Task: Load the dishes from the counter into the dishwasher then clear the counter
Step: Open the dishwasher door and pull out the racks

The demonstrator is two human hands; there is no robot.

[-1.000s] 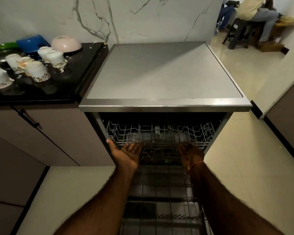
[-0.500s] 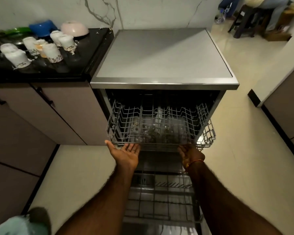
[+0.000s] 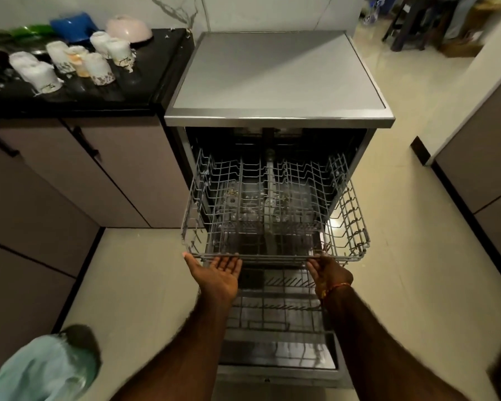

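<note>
Black counter (image 3: pixel 78 102) with cups (image 3: pixel 99 68), both palm-up hands, left hand (image 3: pixel 217 273), right hand (image 3: pixel 329 272), relaxed under upper rack (image 3: pixel 272 257) front

upper rack (image 3: pixel 275 215) pulled out of open dishwasher (image 3: pixel 278 82), left hand (image 3: pixel 219 274) palm-up under front rail at 7 o'clock, right hand (image 3: pixel 329 272) at 5, upside-down cups (image 3: pixel 99 69) on black counter (image 3: pixel 78 96) at 10

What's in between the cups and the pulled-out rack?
In the head view, bare black counter and the dishwasher's grey top lie between the upturned cups and the upper rack.
</note>
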